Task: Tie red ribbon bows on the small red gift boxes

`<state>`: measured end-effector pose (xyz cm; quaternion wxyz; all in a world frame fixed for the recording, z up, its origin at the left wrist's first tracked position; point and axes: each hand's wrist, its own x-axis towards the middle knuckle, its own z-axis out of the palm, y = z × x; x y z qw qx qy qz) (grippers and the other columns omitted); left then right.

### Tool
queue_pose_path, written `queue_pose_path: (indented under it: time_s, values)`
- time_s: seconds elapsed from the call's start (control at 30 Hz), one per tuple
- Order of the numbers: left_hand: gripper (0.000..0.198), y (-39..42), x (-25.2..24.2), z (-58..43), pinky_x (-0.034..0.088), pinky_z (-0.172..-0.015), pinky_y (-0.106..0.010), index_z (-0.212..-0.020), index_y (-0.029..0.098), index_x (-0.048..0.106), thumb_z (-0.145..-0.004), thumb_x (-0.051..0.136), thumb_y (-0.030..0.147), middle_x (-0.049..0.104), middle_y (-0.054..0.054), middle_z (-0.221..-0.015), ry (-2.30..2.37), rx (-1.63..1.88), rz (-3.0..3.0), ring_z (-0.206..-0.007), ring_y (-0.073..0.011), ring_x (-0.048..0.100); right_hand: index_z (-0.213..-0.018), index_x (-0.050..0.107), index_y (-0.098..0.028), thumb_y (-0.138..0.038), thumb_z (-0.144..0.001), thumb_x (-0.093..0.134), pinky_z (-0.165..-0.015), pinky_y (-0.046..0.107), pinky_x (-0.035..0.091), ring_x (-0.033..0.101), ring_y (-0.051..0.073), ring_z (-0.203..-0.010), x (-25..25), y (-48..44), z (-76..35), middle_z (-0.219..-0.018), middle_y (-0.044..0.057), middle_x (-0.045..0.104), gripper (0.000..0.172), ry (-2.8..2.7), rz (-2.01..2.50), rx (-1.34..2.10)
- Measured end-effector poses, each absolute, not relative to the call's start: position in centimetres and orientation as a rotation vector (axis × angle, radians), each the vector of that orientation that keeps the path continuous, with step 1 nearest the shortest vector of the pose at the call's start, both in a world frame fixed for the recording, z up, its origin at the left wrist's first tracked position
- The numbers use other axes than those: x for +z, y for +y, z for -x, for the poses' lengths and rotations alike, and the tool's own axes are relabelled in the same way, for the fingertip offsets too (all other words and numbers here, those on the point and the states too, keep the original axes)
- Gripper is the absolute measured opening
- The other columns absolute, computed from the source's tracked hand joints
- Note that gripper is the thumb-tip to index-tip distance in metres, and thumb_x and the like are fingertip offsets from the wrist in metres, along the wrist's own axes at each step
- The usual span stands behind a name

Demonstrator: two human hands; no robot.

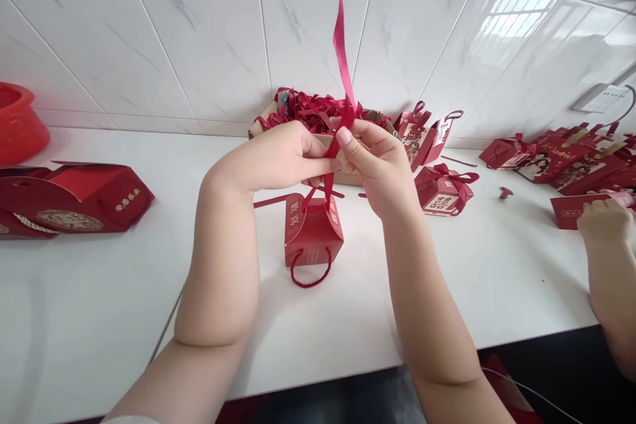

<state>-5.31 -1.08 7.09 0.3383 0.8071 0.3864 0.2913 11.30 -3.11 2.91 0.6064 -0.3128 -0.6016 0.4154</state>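
Observation:
A small red gift box [318,235] with a twisted cord handle [311,285] stands on the white table in front of me. From its top runs a red ribbon [342,56], whose long free end sticks up above my fingers. My left hand [311,156] pinches the ribbon low, just above the box. Thumb and fingers of my right hand [372,156] are closed on the same ribbon a little higher and to the right. The fingers partly hide where the ribbon crosses.
Behind my hands, a cardboard box [256,127] holds many red ribbons. Finished-looking boxes, one with a bow [444,191], stand right of it. Larger red boxes [99,199] and a red plastic tub [22,122] are at left. Another person's hand [606,218] holds red card at far right.

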Motion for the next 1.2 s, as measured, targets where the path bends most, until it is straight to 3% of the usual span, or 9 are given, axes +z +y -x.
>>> queue_pose_path:
  time_s: [0.1,0.2,0.27,0.4,0.53,0.63,0.93,1.07,1.2]
  values:
    - [0.036,-1.2,7.3,5.5,0.033,-0.056,-0.030,-0.049,0.020,0.054,-0.078,0.061,0.042,0.046,0.001,-0.050,1.103,0.627,-2.237,-0.052,-0.0151,0.049,-0.110,0.063,-0.027,-0.035,-0.070,0.078,-0.066,0.027,0.052,0.063,0.013,-0.080,2.8,-3.0,-12.8,-0.102,0.000,0.065,0.044,-1.574,0.812,1.051]
    - [0.043,-1.2,7.5,5.7,0.030,-0.053,-0.029,-0.046,0.020,0.051,-0.079,0.058,0.046,0.048,0.001,-0.050,1.132,0.590,-2.279,-0.048,-0.0126,0.044,-0.105,0.065,-0.023,-0.026,-0.073,0.074,-0.065,0.027,0.052,0.062,0.012,-0.073,2.1,-2.3,-14.2,-0.099,0.001,0.067,0.034,-1.815,0.913,1.084]
    - [0.041,-1.2,7.6,5.7,0.031,-0.052,-0.028,-0.048,0.020,0.054,-0.078,0.059,0.047,0.052,0.001,-0.052,1.122,0.580,-2.288,-0.049,-0.0125,0.046,-0.107,0.065,-0.021,-0.019,-0.077,0.066,-0.072,0.029,0.053,0.063,0.014,-0.081,1.3,-1.6,-14.6,-0.103,0.003,0.068,0.030,-1.982,0.892,1.038]
    - [0.035,-1.1,7.6,5.8,0.036,-0.055,-0.027,-0.056,0.020,0.064,-0.078,0.059,0.048,0.060,0.000,-0.058,1.103,0.546,-2.292,-0.056,-0.0140,0.054,-0.118,0.061,-0.021,-0.012,-0.080,0.056,-0.097,0.034,0.048,0.059,0.017,-0.111,-0.2,-0.3,-13.9,-0.121,0.004,0.064,0.039,-2.232,0.706,1.017]
    - [0.035,-1.0,7.8,6.0,0.039,-0.061,-0.025,-0.061,0.019,0.067,-0.080,0.057,0.047,0.062,0.002,-0.060,1.130,0.482,-2.341,-0.061,-0.0128,0.057,-0.127,0.055,-0.020,-0.013,-0.084,0.052,-0.101,0.035,0.046,0.055,0.019,-0.119,-0.8,0.3,-13.8,-0.132,0.006,0.058,0.044,-2.346,0.560,1.132]
    - [0.035,-1.0,7.8,6.1,0.041,-0.066,-0.026,-0.066,0.018,0.070,-0.081,0.055,0.047,0.064,0.002,-0.064,1.140,0.474,-2.342,-0.066,-0.0135,0.060,-0.126,0.057,-0.020,-0.016,-0.084,0.056,-0.101,0.036,0.045,0.058,0.019,-0.114,-0.4,0.1,-14.3,-0.126,0.006,0.062,0.042,-2.389,0.637,1.061]
    - [0.026,-0.9,7.6,5.9,0.041,-0.065,-0.028,-0.071,0.022,0.071,-0.077,0.063,0.046,0.062,0.001,-0.061,1.131,0.595,-2.344,-0.068,-0.0174,0.061,-0.086,0.071,-0.019,-0.026,-0.077,0.068,-0.075,0.029,0.047,0.063,0.018,-0.088,0.9,-1.2,-13.2,-0.097,0.004,0.071,0.013,-2.380,1.069,0.819]
    - [0.023,-0.5,7.4,5.8,0.042,-0.067,-0.031,-0.070,0.022,0.071,-0.074,0.067,0.044,0.061,0.000,-0.060,1.179,0.663,-2.308,-0.070,-0.0195,0.061,-0.075,0.068,-0.017,-0.028,-0.076,0.067,-0.060,0.025,0.041,0.057,0.014,-0.070,0.8,-1.5,-12.2,-0.077,0.002,0.067,0.011,-2.323,1.198,0.774]
    - [0.022,0.5,6.8,5.6,0.046,-0.068,-0.031,-0.068,0.023,0.071,-0.071,0.069,0.045,0.062,0.001,-0.057,1.193,0.659,-2.242,-0.071,-0.0200,0.063,-0.059,0.052,-0.018,-0.031,-0.076,0.059,-0.049,0.025,0.029,0.044,0.010,-0.054,0.8,-2.1,-10.8,-0.057,-0.002,0.050,0.023,-2.322,1.343,0.652]
